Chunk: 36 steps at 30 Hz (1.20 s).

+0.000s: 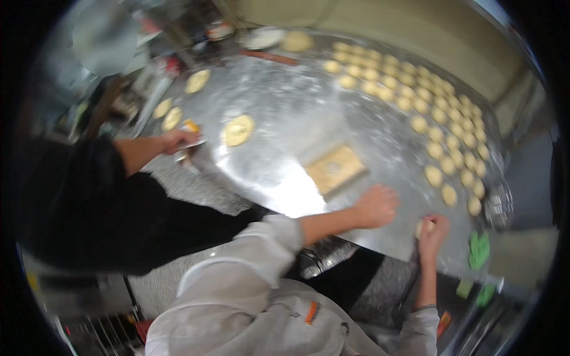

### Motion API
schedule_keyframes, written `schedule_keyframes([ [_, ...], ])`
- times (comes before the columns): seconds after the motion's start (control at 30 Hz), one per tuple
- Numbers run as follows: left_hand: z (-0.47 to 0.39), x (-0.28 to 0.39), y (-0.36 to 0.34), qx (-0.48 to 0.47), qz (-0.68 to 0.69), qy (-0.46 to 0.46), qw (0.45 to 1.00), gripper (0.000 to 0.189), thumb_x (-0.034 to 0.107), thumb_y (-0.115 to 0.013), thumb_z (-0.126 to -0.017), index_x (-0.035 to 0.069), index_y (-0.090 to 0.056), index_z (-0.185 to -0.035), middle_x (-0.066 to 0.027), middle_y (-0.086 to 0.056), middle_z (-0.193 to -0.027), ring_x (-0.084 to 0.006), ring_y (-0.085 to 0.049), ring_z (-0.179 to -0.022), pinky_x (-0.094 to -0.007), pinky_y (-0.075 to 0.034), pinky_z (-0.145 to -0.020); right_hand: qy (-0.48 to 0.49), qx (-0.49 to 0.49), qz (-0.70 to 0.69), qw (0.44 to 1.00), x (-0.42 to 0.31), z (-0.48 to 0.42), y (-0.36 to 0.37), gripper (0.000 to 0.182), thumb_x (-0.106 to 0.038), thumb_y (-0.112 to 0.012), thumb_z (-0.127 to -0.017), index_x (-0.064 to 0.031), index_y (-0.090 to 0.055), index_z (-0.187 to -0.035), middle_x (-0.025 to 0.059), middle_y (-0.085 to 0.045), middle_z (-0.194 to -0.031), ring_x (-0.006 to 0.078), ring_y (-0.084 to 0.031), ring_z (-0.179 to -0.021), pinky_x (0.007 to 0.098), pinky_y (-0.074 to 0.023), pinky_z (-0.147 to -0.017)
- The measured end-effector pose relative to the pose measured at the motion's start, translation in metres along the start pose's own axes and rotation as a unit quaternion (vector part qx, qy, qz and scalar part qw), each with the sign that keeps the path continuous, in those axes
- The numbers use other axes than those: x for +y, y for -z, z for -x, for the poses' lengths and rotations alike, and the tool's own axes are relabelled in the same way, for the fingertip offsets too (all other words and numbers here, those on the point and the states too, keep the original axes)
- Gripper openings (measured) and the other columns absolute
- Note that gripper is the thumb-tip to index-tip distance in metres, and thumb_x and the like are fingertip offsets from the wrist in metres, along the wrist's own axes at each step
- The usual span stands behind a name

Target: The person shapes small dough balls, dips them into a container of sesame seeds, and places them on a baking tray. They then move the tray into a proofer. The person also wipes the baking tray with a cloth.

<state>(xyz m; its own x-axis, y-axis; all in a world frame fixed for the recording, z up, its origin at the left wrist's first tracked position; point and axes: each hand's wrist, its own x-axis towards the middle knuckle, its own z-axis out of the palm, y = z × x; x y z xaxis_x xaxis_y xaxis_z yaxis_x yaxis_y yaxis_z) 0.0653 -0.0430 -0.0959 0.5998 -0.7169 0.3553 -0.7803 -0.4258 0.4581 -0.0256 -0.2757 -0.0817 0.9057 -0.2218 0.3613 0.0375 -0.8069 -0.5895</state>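
Note:
My left hand [377,207] is over the floured metal worktop with its fingers curled; blur and the hand itself hide whether anything is under it. Close to the table's front edge, my right hand [435,229] holds a pale dough ball [424,228], partly covered by the fingers. A rectangular wooden block or box [337,171], lightly floured on top, lies just beyond my left hand. Rows of dough balls [406,92] cover the back right of the worktop [276,98]. A flattened dough piece [238,130] lies farther left.
At the left, a co-worker's hand [178,140] holds a scraper-like tool, near several flattened dough pieces [172,119]. A reddish-brown stick [269,57] lies at the back. To the right are a clear container [498,204] and a green glove or cloth [479,250].

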Motion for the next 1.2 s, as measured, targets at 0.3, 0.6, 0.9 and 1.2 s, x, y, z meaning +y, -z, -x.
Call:
schedule_keyframes([
  [0.3, 0.043, 0.035, 0.008, 0.085, 0.181, 0.008, 0.98, 0.014, 0.019, -0.059, -0.088, 0.006, -0.058, -0.087, -0.0117, -0.052, -0.092, -0.0312, -0.049, -0.092, -0.0436, -0.04, -0.081, 0.136, 0.02, -0.017, 0.99, -0.032, 0.042, -0.024, 0.02, -0.014, -0.053, -0.096, 0.0023, -0.052, -0.085, 0.0206, -0.051, -0.088, 0.0395, -0.047, -0.086, 0.0503, -0.0367, -0.08],
  [0.6, -0.017, 0.036, -0.039, 0.125, 0.101, 0.068, 0.985, 0.014, 0.017, -0.062, -0.082, 0.005, -0.055, -0.083, -0.0121, -0.052, -0.089, -0.0322, -0.05, -0.09, -0.0435, -0.04, -0.08, 0.047, 0.02, 0.064, 0.997, -0.003, -0.013, -0.049, 0.019, -0.014, -0.053, -0.095, 0.0034, -0.05, -0.089, 0.0218, -0.052, -0.091, 0.0395, -0.048, -0.092, 0.0476, -0.0386, -0.084],
  [0.9, 0.008, 0.012, 0.021, 0.131, 0.043, 0.088, 0.987, 0.01, 0.013, -0.056, -0.09, 0.006, -0.052, -0.084, -0.0129, -0.052, -0.09, -0.0329, -0.05, -0.092, -0.0449, -0.041, -0.079, 0.012, 0.016, 0.018, 1.0, 0.02, -0.008, -0.017, 0.019, -0.014, -0.057, -0.093, 0.0028, -0.05, -0.088, 0.0182, -0.049, -0.09, 0.036, -0.046, -0.085, 0.0479, -0.0384, -0.079],
  [1.2, 0.058, 0.022, 0.011, 0.072, 0.169, -0.018, 0.983, 0.006, 0.01, -0.055, -0.087, 0.004, -0.053, -0.086, -0.0152, -0.052, -0.091, -0.0347, -0.05, -0.092, -0.0452, -0.04, -0.078, 0.076, 0.015, -0.017, 0.997, -0.027, 0.047, -0.006, 0.017, -0.011, -0.058, -0.093, 0.0038, -0.053, -0.087, 0.0194, -0.051, -0.087, 0.0357, -0.049, -0.088, 0.0473, -0.0391, -0.079],
])
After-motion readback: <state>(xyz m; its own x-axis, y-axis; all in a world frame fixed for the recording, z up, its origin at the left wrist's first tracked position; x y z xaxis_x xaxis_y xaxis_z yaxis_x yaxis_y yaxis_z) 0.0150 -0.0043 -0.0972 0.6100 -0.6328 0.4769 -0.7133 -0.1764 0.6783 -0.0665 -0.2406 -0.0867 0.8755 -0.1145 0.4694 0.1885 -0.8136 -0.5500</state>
